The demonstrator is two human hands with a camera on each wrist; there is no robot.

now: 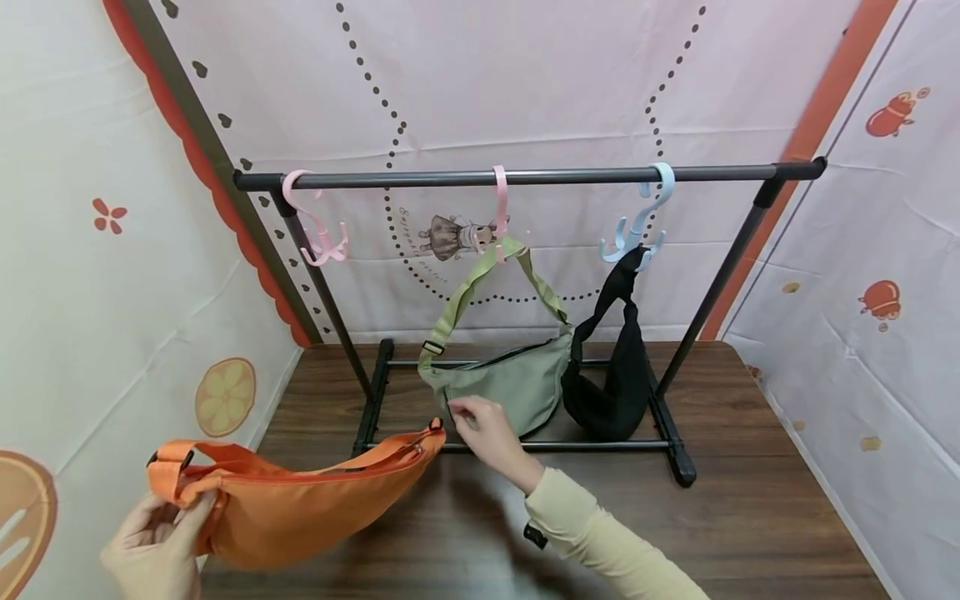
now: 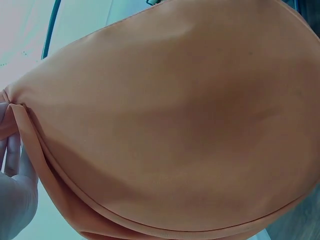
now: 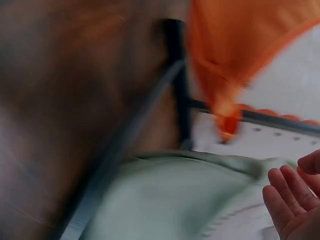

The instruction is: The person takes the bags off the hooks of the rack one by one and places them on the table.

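Observation:
An orange sling bag (image 1: 322,508) hangs stretched out at the lower left, its zipper along the upper edge. My left hand (image 1: 161,537) pinches the bag's left end, just under the strap; the left wrist view is mostly filled by the bag's side (image 2: 170,120). Past the bag's right tip, my right hand (image 1: 491,433) is held in front of a green sling bag (image 1: 517,387). In the right wrist view its fingers (image 3: 285,192) are loosely bent with nothing in them, apart from the orange tip. The green bag hangs by its strap from the middle pink hook (image 1: 501,200).
A black rack with a top bar (image 1: 420,179) stands on the wooden table (image 1: 757,500). On the bar's left hangs a bare pink hook (image 1: 322,242). A black bag (image 1: 611,392) hangs from a blue hook (image 1: 641,217) at right. Printed cloth walls surround the table.

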